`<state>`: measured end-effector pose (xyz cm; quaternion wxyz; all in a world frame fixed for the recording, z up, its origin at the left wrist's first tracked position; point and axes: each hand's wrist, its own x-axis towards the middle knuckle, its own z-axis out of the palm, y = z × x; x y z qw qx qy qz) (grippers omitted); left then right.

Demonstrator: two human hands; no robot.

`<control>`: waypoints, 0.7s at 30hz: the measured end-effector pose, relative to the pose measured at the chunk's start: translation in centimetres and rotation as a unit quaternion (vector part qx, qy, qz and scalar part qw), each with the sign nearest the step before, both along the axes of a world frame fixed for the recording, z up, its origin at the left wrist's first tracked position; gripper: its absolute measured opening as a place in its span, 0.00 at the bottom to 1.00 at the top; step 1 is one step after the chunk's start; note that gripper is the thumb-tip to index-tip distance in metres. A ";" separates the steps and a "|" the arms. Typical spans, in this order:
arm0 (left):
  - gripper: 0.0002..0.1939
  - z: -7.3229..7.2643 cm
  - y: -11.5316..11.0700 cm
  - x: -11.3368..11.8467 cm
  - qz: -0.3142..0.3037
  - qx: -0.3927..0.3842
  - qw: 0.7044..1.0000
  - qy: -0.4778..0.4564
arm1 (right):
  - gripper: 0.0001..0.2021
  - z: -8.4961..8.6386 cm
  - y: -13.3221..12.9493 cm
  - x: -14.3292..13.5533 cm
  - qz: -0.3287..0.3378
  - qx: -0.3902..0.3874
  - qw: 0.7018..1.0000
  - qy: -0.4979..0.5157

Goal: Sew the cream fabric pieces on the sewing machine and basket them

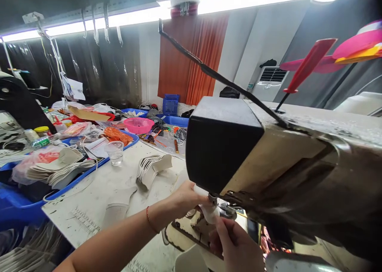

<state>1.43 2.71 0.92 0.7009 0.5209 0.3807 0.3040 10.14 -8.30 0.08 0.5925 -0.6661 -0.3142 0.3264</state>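
A sewing machine [227, 144] fills the right side, its head low over the work. Under it is a small curved white piece [211, 214], which looks like a shoe-upper part. My left hand [186, 198] grips its far side by the needle area, fingers partly hidden behind the piece and the machine. My right hand [237, 242] pinches the near edge between thumb and fingers. Left of my hands lie a bundle of white pieces [152, 168] and a smaller stack [117, 204]. Another white piece [191, 260] lies below, near the machine bed.
A plastic cup of water [115, 152] stands on the white table [89, 200]. Blue trays [74, 183] heaped with bags and white pieces line the left side. A pink basket [139, 125] sits farther back. A red-handled screwdriver [310, 67] stands upright on the machine.
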 end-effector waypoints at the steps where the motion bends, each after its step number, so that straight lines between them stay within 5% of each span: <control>1: 0.11 0.0 0.1 0.1 -0.001 -0.004 1.000 -0.007 | 0.18 0.0 0.1 0.1 0.002 0.002 1.000 -0.003; 10: 0.18 -1.7 0.3 0.2 0.015 -0.009 1.000 -0.004 | 0.18 0.0 0.0 0.4 0.005 0.029 0.999 -0.017; 21: 0.18 -0.3 -0.4 0.2 0.006 -0.014 1.000 -0.027 | 0.26 -2.1 1.0 2.3 0.070 0.016 0.997 -0.005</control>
